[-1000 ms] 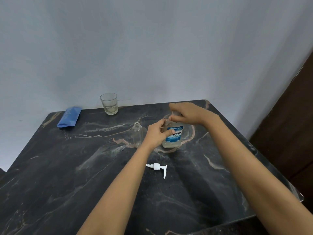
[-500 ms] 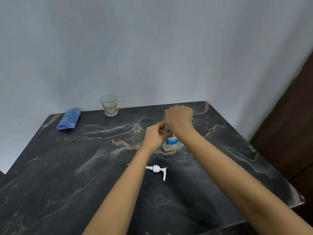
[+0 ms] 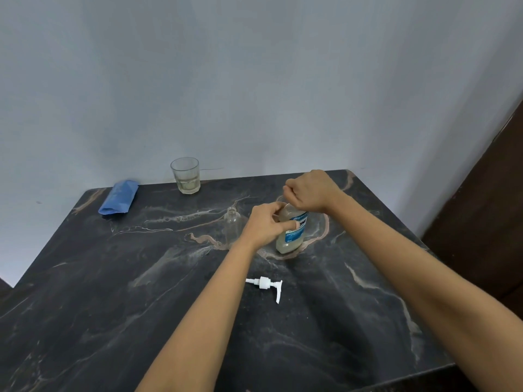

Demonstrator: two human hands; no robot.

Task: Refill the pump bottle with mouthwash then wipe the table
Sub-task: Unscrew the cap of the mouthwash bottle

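Your left hand (image 3: 266, 223) is wrapped around the mouthwash bottle (image 3: 293, 232), standing upright a bit right of the table (image 3: 113, 306) middle with pale cloudy liquid low inside, and your right hand (image 3: 310, 190) is closed in a fist over its top. The little clear pump bottle (image 3: 232, 226) sits at its 9 o'clock, open-necked and looking empty, with its white pump (image 3: 267, 285) lying flat at 6 o'clock. At the far edge, around 11 o'clock, a glass (image 3: 186, 175) holds a bit of pale liquid, with a blue cloth (image 3: 119, 197) left of it.
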